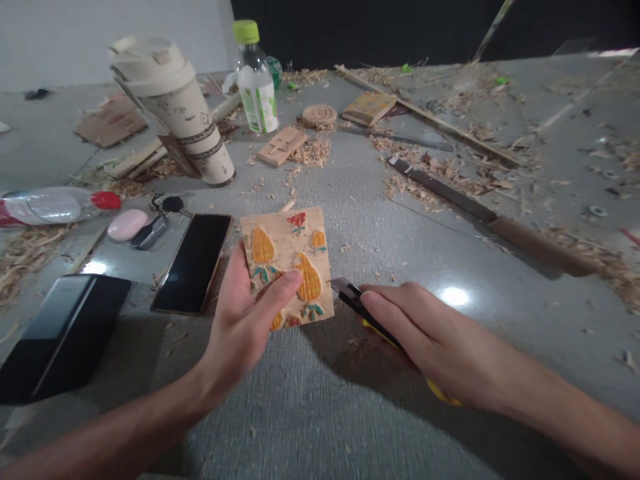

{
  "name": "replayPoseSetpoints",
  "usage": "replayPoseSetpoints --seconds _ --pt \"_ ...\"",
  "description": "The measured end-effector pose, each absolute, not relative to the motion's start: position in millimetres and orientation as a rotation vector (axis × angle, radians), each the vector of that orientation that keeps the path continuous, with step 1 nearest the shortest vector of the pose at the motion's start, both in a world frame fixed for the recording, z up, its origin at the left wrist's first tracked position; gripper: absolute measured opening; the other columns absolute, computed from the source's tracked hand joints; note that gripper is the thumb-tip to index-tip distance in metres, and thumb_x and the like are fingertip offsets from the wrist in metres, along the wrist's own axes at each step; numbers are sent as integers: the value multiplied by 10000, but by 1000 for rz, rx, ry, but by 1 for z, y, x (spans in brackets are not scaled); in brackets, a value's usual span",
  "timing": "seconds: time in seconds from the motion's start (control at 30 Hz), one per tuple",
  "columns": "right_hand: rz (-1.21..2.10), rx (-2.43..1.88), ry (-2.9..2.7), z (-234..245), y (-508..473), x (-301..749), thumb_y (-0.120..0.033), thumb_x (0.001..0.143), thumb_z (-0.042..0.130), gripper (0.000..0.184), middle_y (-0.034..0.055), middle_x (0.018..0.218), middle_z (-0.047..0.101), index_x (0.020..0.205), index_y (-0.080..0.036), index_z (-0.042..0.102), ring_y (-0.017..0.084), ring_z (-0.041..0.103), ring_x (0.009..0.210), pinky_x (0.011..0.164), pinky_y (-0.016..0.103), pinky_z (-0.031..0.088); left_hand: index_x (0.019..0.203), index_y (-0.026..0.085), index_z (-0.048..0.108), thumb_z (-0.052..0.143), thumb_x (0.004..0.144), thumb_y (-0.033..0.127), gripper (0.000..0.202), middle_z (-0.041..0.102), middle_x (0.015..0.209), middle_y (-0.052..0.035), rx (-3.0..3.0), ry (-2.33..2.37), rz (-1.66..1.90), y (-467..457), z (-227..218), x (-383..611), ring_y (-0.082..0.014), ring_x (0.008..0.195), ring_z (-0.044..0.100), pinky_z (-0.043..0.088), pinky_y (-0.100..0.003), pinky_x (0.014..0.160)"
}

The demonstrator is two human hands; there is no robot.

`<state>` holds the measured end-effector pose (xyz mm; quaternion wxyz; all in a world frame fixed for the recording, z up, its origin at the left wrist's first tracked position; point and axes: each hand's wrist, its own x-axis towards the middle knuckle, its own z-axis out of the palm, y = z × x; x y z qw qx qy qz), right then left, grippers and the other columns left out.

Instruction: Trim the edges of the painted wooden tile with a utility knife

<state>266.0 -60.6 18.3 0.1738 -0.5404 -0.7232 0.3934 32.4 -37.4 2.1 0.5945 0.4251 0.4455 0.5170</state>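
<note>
Head cam | L hand: holds sq. wood pc, carved orange/red fruit, teal lvs | R hand: holds blk cutter

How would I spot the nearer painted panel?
Left of center on the gray work surface lies a smartphone. Just right of it is the orange-patterned wooden panel. Unlike the painted block farther back, it's in the grip of the left hand.

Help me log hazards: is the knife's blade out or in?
Out: a short piece of blade shows past the front end of the knife in the right hand.
</note>
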Motion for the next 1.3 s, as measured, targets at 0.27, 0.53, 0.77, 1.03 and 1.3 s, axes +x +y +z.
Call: replayPoseSetpoints --seconds 0.27,0.53,0.77,1.03,1.3 --pt "1355 -1552 -1864 15 -67 249 -545 1186 351 569 -30 601 604 743 -243 540 119 553 510 497 267 435 1389 312 630 854 960 336 485 746 1410 -56 1046 1122 1274 -40 7 37 -361 1337 712 581 -575 1203" --pt "1444 -1559 -1797 14 -67 244 -565 1179 318 597 -18 579 583 721 -239 522 111 507 490 501 273 396 1400 279 612 824 996 341 460 752 1361 -66 1012 1093 1279 -42 0 37 -338 1306 731 606 -559 1150" --pt "1784 -1635 -1413 11 -74 237 -795 1112 267 744 -24 544 547 726 -231 562 108 496 460 461 251 433 1318 268 629 858 956 395 446 743 1259 -60 1182 1270 1380 -45 -4 40 -336 1299 728 593 -530 1177" --pt "1240 -1667 -1766 8 -73 232 -557 1128 365 495 18 622 565 756 -260 504 147 436 541 532 321 340 1278 277 620 827 959 378 393 745 1271 -61 1125 1248 1331 -45 -2 45 -354 1404 672 535 -560 1250" --pt "1989 -1471 -1137 10 -76 228 -750 1118 292 646 -53 524 498 807 -246 551 111 441 386 397 257 425 1330 317 614 827 953 431 448 707 1344 -68 1189 1332 1377 -49 -5 44 -346 1291 706 567 -580 1183"
